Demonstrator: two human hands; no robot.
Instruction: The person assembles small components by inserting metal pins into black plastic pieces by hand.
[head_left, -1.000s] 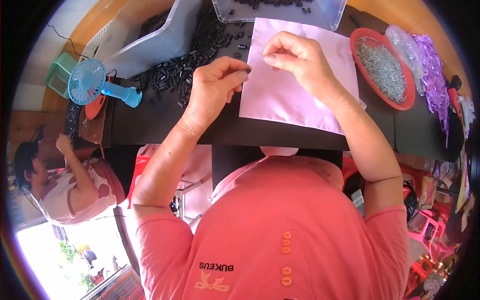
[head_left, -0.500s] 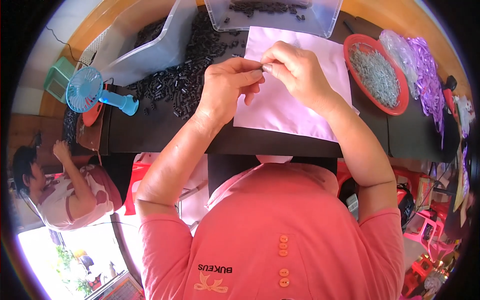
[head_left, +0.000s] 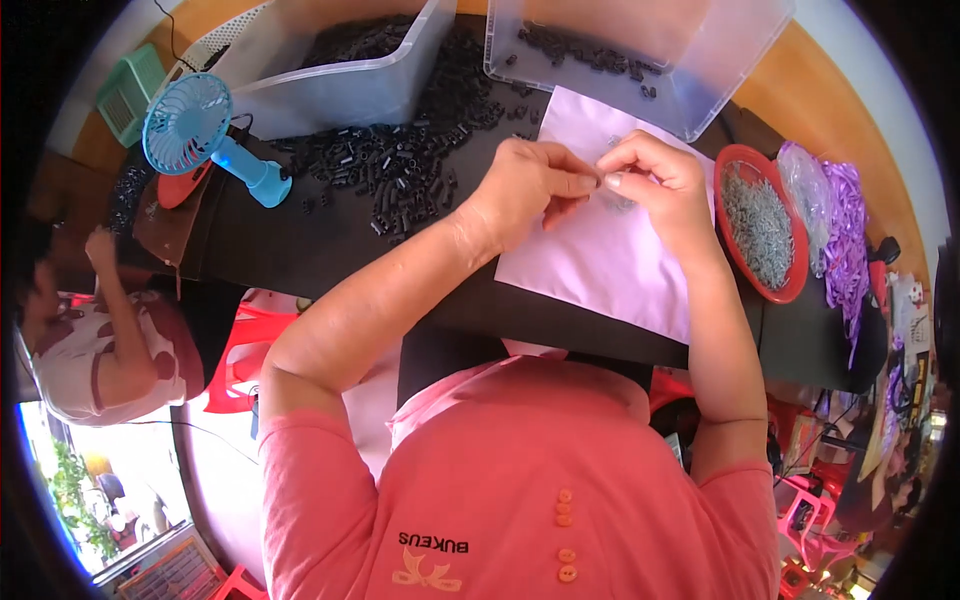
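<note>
My left hand [head_left: 530,190] and my right hand [head_left: 660,180] meet fingertip to fingertip above a pink cloth [head_left: 590,265] on the dark table. Both are closed in a pinch on something tiny. It is mostly covered by the fingers, so I cannot make out its kind. A few small silvery pieces [head_left: 617,203] lie on the cloth by my right fingers. To the left of the cloth spreads a heap of short black tubes [head_left: 400,165]. At the right stands a red basket [head_left: 722,215] filled with thin silvery metal pieces [head_left: 760,225].
Two clear plastic bins [head_left: 330,95] [head_left: 690,110] stand at the back, with black tubes inside. A blue fan [head_left: 190,125] is at the left. Purple ribbons [head_left: 845,230] and a clear bag [head_left: 803,205] lie beyond the basket. Another person [head_left: 115,345] sits at the far left.
The whole view has tilted, so the table's things appear shifted and turned. My hands stay pinched together over the cloth, with their fingers slightly rearranged.
</note>
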